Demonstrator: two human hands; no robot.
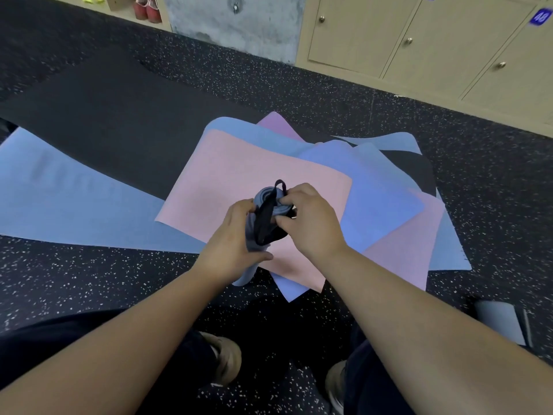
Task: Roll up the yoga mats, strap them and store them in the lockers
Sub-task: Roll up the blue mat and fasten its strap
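A rolled blue yoga mat (270, 198) stands on end over the pile, its spiral end facing me. A black strap (265, 218) runs across that end and down its side, with a small loop above. My left hand (232, 235) grips the roll's side. My right hand (308, 220) pinches the strap against the top of the roll. Under them lies a flat pink mat (227, 172) on top of several overlapping blue, purple and black mats (386, 187). Closed beige lockers (434, 46) line the far right wall.
A long blue mat (59, 193) and a black mat (119, 121) lie flat to the left on the speckled dark floor. Another rolled blue-grey mat (502, 324) lies at the right by my foot. Shoes sit on a shelf at the top left.
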